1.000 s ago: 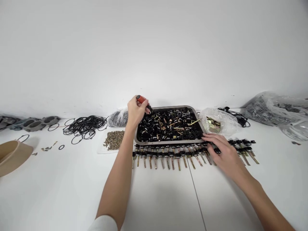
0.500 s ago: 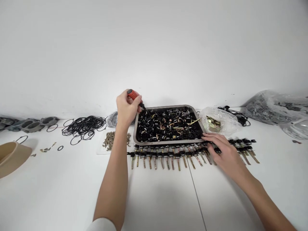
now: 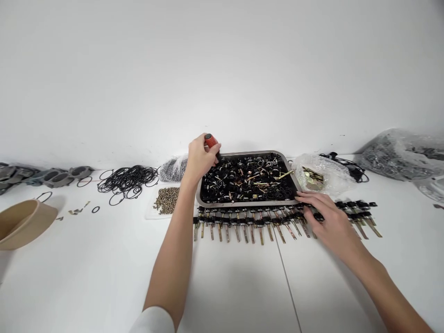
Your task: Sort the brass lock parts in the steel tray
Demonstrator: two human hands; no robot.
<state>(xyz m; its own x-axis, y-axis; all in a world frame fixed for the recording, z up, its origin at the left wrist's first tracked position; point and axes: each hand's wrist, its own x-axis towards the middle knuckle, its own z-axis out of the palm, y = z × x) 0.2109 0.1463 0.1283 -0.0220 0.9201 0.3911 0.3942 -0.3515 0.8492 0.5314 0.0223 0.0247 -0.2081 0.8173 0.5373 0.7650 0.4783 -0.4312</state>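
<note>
My left hand (image 3: 201,155) is closed round the red and black handle of a screwdriver (image 3: 211,141), at the back left corner of a grey metal tray (image 3: 249,204). The tool's lower end is hidden by my fingers and the dark parts. Small black rings and brass-coloured pins (image 3: 255,178) fill the tray. My right hand (image 3: 326,215) has its fingers stretched out at the tray's front right corner, fingertips by the rim and thumb apart below. Under it runs a row of black-headed metal pins (image 3: 251,229), laid side by side along the tray's front; some are covered by the hand.
Left of the tray lie small brass-coloured pieces (image 3: 167,200) on a white sheet, a bubble-wrap bag (image 3: 172,169), black rubber rings (image 3: 126,181), grey castings (image 3: 57,176) and a tan bowl (image 3: 29,226). At right are bubble wrap with metal pieces (image 3: 317,173) and a large plastic bag (image 3: 398,152).
My left hand has moved right with the screwdriver, now over the tray's back left corner, and the handle stands more upright. The whole view has shifted slightly. My right hand stays at the tray corner.
</note>
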